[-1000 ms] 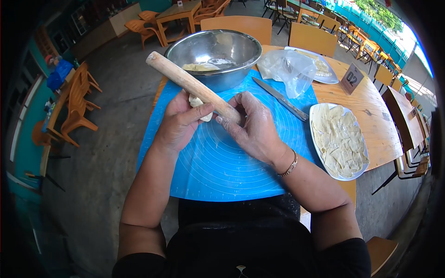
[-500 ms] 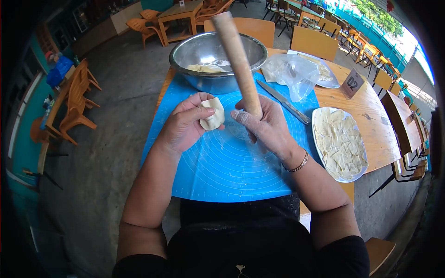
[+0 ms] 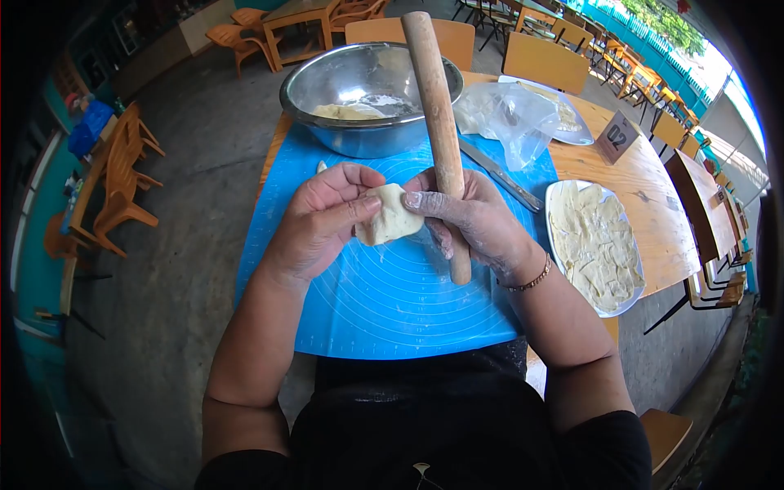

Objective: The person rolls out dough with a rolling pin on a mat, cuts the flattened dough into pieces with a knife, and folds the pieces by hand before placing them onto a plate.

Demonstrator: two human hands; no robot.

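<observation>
A small flattened piece of dough point(image 3: 390, 220) is held up over the blue baking mat point(image 3: 367, 314). My left hand point(image 3: 331, 220) pinches its left side between thumb and fingers. My right hand point(image 3: 478, 220), dusted with flour, grips a wooden rolling pin point(image 3: 438, 106) that stands nearly upright, and its thumb and forefinger also touch the dough's upper right edge. Behind my hands, a steel bowl point(image 3: 351, 139) contains more dough point(image 3: 347, 112) and some flour. To the right, thin overlapping dough wrappers point(image 3: 594, 245) cover a white plate point(image 3: 551, 214).
A knife point(image 3: 502, 178) lies on the mat's right side. Past it are a clear plastic bag point(image 3: 523, 122), a second white plate point(image 3: 578, 137) and a number 02 table sign point(image 3: 617, 137). Chairs point(image 3: 543, 61) stand around the wooden table point(image 3: 661, 212).
My right hand has come left to the dough and now pinches it too. The rolling pin has shifted within that hand, its lower end now showing below. The dough is turned flatter toward me.
</observation>
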